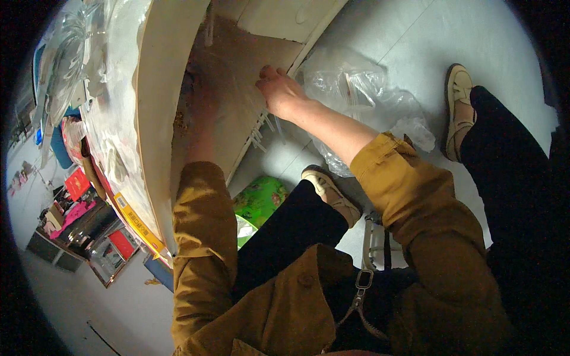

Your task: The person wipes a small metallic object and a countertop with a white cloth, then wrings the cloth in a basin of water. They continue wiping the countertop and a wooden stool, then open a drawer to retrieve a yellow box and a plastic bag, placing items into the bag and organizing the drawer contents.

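Note:
My left hand (202, 110) reaches into a dim, open wooden compartment (252, 44) below a tabletop. Shadow blurs its fingers, so what they touch cannot be made out. Over the compartment's right edge is my right hand (282, 94), its fingers curled inward; anything inside them is hidden. Just below that hand, several thin, pale strips (256, 135) stick out past the edge. A crumpled clear plastic bag (362, 89), with thin, light sticks or strips inside, lies on the floor to the right of the hand.
The tabletop (163, 89) at left carries clear plastic wrapping (110, 77) and a yellow printed strip (138, 224). A green patterned bin (260, 199) stands beside my leg. My shoes (332, 196) rest on the pale floor. Red and pink items (77, 184) sit at far left.

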Action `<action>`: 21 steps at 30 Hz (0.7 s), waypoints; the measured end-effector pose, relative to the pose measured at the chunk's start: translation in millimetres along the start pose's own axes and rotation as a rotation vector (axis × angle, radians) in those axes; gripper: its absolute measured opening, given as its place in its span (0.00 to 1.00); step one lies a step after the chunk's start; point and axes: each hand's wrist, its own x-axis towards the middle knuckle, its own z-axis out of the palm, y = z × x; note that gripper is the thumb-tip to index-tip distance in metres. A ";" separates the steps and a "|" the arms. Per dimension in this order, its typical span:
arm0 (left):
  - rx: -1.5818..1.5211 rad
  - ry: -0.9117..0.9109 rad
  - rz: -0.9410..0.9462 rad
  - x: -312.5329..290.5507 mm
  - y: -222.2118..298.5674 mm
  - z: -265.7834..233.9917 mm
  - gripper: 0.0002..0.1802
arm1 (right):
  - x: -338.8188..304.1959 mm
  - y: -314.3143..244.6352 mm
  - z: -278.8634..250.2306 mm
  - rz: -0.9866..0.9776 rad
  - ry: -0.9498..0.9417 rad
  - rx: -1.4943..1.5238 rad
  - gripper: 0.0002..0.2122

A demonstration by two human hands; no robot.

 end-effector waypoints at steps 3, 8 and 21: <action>0.423 0.013 0.103 -15.0 -10.9 42.8 0.30 | 4.1 3.1 8.5 0.044 -0.003 0.061 0.20; 0.249 -0.406 0.088 -3.9 -32.4 46.3 0.22 | -0.4 3.3 2.4 0.025 -0.069 0.052 0.19; -0.041 0.116 0.066 19.8 -15.0 -64.9 0.22 | 14.0 13.6 20.4 0.041 -0.005 0.148 0.19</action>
